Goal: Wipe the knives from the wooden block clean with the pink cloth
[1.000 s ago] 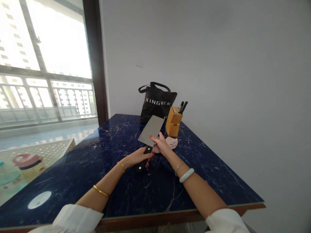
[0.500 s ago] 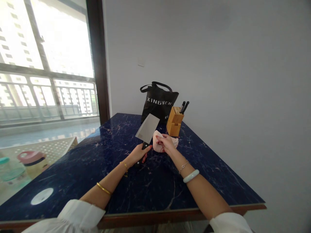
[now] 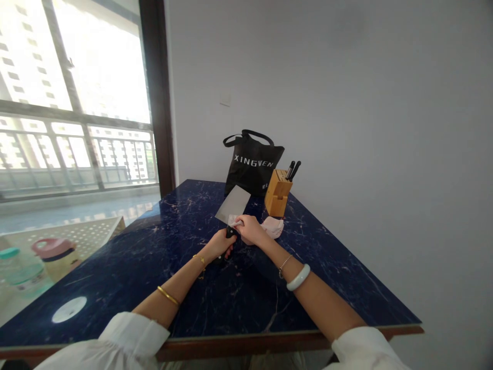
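Note:
A cleaver [image 3: 234, 202] with a broad pale blade and black handle is tilted up above the table, its blade pointing away from me. My left hand [image 3: 220, 242] is wrapped round the handle. In my right hand [image 3: 250, 229] is a pale pink cloth [image 3: 273, 227], closed between the fingers. One folded part of the cloth lies against the lower blade near the handle; the rest trails out to the right of my wrist. My right fingertips are partly hidden behind the hand.
A wooden knife block [image 3: 278, 194] with black-handled knives stands right of centre on the dark blue marbled table [image 3: 308, 277]. Behind the cleaver is a black tote bag [image 3: 252, 164]. A white perforated basket [image 3: 88, 232] with bottles sits beyond the left edge.
My right hand has moved left with the cloth, from beside the cleaver onto the lower blade. The left hand keeps its hold on the handle.

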### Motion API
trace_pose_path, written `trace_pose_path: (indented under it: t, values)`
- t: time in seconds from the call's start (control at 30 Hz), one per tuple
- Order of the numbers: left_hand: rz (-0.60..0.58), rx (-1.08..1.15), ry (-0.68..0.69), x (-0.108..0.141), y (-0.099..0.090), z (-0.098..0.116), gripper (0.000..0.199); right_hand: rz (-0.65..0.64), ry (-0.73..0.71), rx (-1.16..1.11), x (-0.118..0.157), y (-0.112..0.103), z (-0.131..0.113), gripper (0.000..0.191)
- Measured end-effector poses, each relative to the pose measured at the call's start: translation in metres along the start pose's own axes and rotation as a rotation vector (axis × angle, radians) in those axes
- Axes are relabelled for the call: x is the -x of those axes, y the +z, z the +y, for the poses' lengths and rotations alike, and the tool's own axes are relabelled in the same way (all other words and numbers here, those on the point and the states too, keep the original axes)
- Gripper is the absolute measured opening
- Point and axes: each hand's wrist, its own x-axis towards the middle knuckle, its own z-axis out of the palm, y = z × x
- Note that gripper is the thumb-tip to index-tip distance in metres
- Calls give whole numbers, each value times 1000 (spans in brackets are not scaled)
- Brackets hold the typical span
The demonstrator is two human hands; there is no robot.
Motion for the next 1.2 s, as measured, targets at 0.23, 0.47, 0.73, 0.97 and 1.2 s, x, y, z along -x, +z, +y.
trace_pose_path:
  t: [0.23,0.47,0.73,0.97,1.2]
  values:
    - [-25,-33,3,2,-3,1,18,38,-61,30,-1,3,-10,17]
    - [-38,-89,4,6,-1,9,16,-16,-86,127,-9,-2,-7,13]
    - [-37,-127,-23,11,-1,14,15,88,-63,97,-45,3,-11,10]
    - [-31,-130,-53,8,0,11,15,101,-128,11,-45,4,-7,10]
    - [-38,-153,-51,7,1,12,15,1,-227,-7,-45,9,-16,9]
